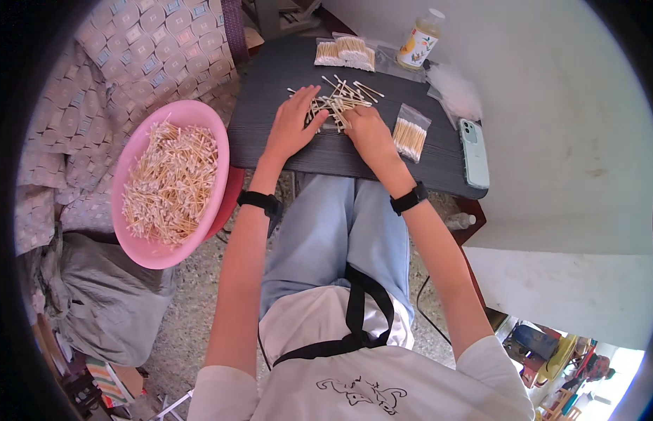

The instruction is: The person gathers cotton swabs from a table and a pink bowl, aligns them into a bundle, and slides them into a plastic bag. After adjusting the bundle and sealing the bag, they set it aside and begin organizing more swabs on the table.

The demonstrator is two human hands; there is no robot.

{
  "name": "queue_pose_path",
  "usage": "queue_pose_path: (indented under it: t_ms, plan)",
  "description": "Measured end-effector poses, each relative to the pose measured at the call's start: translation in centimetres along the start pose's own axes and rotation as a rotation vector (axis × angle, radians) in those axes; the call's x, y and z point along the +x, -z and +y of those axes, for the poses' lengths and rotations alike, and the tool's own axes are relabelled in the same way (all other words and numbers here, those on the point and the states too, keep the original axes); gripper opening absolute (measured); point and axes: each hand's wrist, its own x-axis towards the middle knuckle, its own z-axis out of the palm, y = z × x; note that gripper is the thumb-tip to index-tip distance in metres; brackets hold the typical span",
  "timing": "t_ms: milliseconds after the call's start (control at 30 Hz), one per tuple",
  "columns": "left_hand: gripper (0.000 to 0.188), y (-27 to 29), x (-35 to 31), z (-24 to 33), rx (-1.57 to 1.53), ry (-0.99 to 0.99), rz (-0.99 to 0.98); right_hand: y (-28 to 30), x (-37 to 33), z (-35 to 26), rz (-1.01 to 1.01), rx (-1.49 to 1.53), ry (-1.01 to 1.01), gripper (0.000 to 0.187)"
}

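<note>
- Bracketing loose cotton swabs [333,105] between hands on the table [260,77], probably to curb rolling;
- Resting spread, unclenched fingers of the left hand [293,126] at the left edge;
- Curling fingers of the right hand [371,133] over the right edge; can't tell whether grasping any;
- Seeing a pink basin [158,258] of swabs at left, likely for easy reach
</note>
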Motion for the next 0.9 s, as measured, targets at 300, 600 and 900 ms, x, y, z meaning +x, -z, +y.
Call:
queue_pose_path:
  t_ms: [300, 600, 900]
  plan:
    - [0.048, -0.1, 0.1, 0.0, -0.007, 0.018, 0.027, 0.3, 1.6, 2.0, 0.198, -0.055, 0.023, 0.011]
    - [0.045, -0.4, 0.1, -0.1, -0.041, 0.023, 0.072, 1.2, 2.1, 3.3, 0.457, 0.302, -0.104, 0.012]
    - [0.039, 0.0, -0.6, 5.6, -0.301, -0.032, 0.12, 2.1, -3.8, 1.0, 0.118, 0.848, -0.322, 0.017]
